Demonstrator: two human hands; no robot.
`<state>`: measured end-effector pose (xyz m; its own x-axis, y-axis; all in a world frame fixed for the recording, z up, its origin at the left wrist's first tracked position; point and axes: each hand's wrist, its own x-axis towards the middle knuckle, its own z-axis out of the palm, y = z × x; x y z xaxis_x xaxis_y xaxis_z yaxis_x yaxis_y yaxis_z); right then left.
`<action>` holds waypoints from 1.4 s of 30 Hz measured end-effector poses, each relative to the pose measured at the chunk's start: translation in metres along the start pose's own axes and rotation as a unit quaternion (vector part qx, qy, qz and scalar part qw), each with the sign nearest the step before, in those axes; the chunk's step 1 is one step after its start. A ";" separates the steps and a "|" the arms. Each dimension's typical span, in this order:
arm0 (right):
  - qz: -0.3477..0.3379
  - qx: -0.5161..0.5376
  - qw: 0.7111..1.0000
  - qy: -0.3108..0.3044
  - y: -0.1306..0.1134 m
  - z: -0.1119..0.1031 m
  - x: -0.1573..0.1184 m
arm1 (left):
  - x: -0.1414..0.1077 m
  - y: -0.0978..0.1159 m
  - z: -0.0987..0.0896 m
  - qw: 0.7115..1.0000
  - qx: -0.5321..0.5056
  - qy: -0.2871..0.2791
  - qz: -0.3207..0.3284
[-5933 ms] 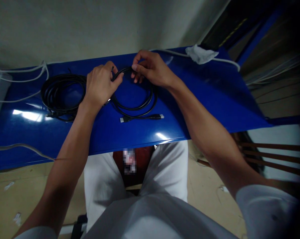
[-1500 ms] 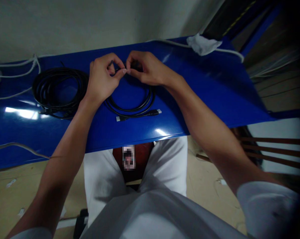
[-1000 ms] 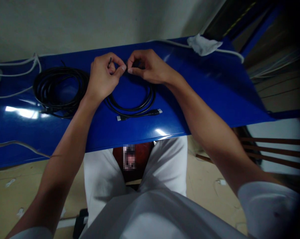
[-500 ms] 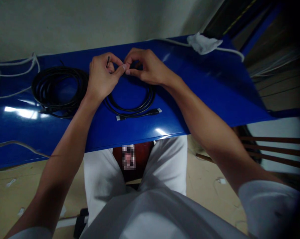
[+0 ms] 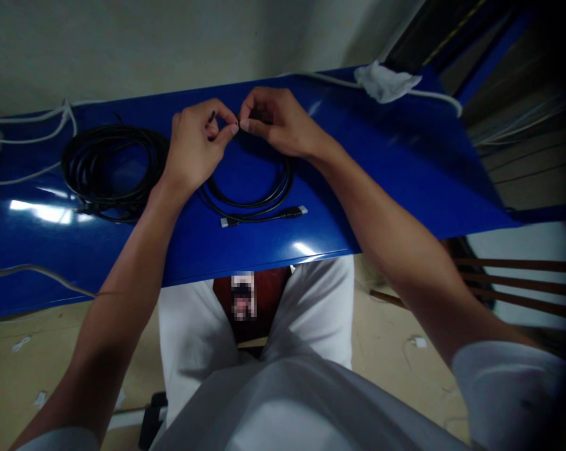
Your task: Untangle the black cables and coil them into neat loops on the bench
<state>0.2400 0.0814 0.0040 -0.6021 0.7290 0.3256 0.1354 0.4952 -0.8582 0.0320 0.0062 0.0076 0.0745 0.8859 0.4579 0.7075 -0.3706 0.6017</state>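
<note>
My left hand point(image 5: 195, 141) is closed in a pinch over the far side of a coiled black cable point(image 5: 264, 207). A short end of a thin black tie point(image 5: 212, 116) pokes out between its fingers. Thumb and forefinger of my right hand point(image 5: 277, 122) are pinched too, tips almost touching the left ones. A tiny dark bit of the tie shows between the two pinches; most of it is hidden. The cable lies on the blue table point(image 5: 381, 181), its two plugs with pale tips point(image 5: 224, 222) pointing apart near the front edge.
A larger bundle of black cable point(image 5: 113, 207) lies left of my left wrist. White cords point(image 5: 29, 119) run along the left and back of the table. A crumpled white cloth point(image 5: 387, 82) sits over a cord at the back right. Wooden slats point(image 5: 522, 288) stand at the right.
My fingertips have drawn slightly apart, the right ones moving a little to the right, and a small dark bit now shows between them. The coiled cable stays put.
</note>
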 end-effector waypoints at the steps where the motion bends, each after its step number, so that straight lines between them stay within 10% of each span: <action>1: 0.006 0.006 1.000 0.003 0.000 0.001 0.001 | 0.000 0.000 0.000 1.000 -0.008 -0.005 0.000; 14: 0.059 0.090 0.994 -0.017 0.007 0.007 0.004 | -0.003 0.001 -0.004 1.000 0.022 -0.013 -0.003; 42: -0.073 0.068 0.994 -0.030 0.018 0.003 0.000 | -0.001 -0.002 0.002 0.999 0.015 0.026 -0.013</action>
<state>0.2402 0.0895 -0.0126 -0.6547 0.6214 0.4304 -0.0635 0.5222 -0.8505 0.0316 0.0064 0.0048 0.0206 0.8791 0.4761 0.7300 -0.3386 0.5937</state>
